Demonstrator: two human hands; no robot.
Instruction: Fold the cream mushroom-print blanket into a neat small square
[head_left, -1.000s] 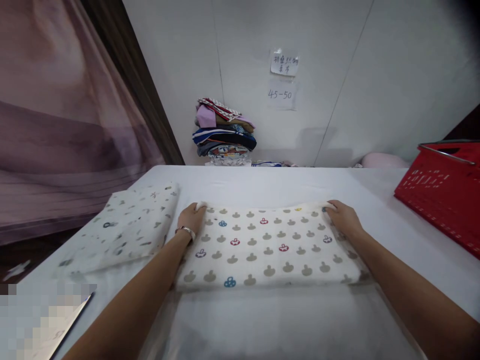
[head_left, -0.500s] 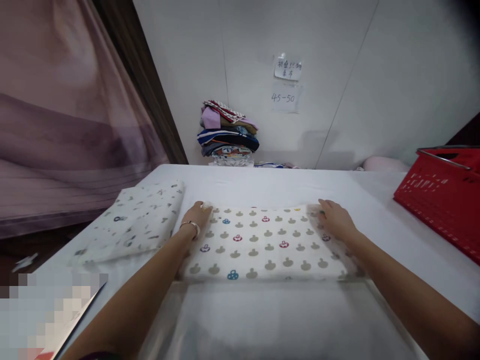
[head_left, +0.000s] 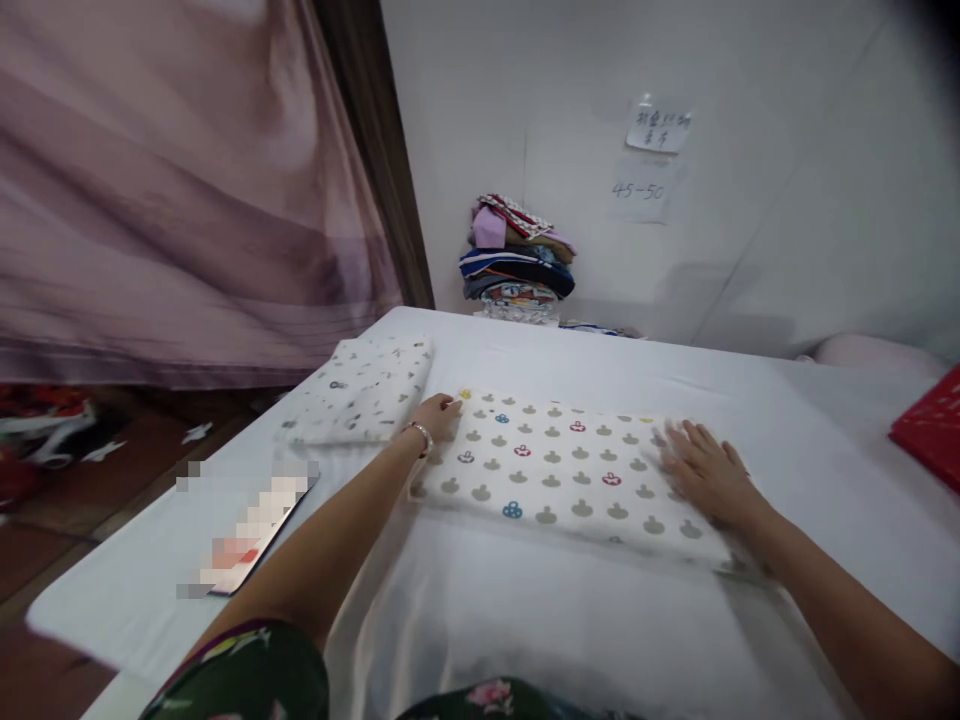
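A folded white cloth [head_left: 562,470] printed with grey, red and blue shapes lies on the white table [head_left: 540,620]. My left hand [head_left: 435,416] touches its far left corner, fingers curled loosely at the edge. My right hand [head_left: 709,475] lies flat on the cloth's right part with the fingers spread. A bracelet circles my left wrist. Neither hand lifts the cloth.
A second folded patterned cloth [head_left: 360,392] lies to the left. A pile of folded fabrics [head_left: 517,262] stands against the back wall. A red basket [head_left: 930,430] sits at the right edge. A flat blurred item [head_left: 247,520] lies near the table's left edge. A purple curtain [head_left: 187,180] hangs at left.
My head has turned left, shifting everything right. My right hand let go of the cloth's far right corner and now lies flat on it. My left hand stays at the left corner.
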